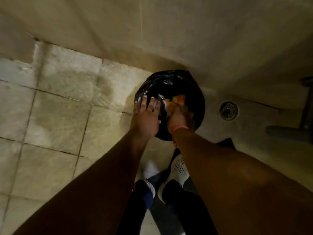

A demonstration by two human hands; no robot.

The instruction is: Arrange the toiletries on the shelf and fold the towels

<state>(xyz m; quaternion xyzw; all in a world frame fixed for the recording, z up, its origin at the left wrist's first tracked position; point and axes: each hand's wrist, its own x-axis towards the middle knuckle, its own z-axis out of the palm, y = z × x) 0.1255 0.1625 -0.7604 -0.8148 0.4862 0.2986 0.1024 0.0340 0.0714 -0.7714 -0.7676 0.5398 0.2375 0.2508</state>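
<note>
A: What is being handled here?

B: A black plastic bag (pixel 171 92) is set on the tiled floor (pixel 55 102) against the wall, left of a round floor drain (pixel 229 110). Its mouth is being worked by both hands. The left hand (pixel 146 118) is laid on the near-left rim with the fingers (pixel 144 103) spread and curled over the film. The right hand (pixel 180 118) is reached into the opening — whether its fingers are clenched or released cannot be told, since they are hidden inside.

A: And the toiletries, the towels?

B: Neither a shelf nor a towel is seen. Something orange and yellow (pixel 175 100) is glimpsed in the bag's mouth, beside the right hand; it is too blurred to be named, though it may be one of the items to be arranged.

A: How is the bag likely to behave?

B: It is judged thin, slack and slippery — likely to collapse if the rim is let go. The rim is best kept pinched open while the contents are lifted by their own body, not by the film.

A: Any labels or writing?

B: None can be read; the frame is dim and smeared. A pink band (pixel 179 128) is worn at the right wrist, without legible marks.
</note>
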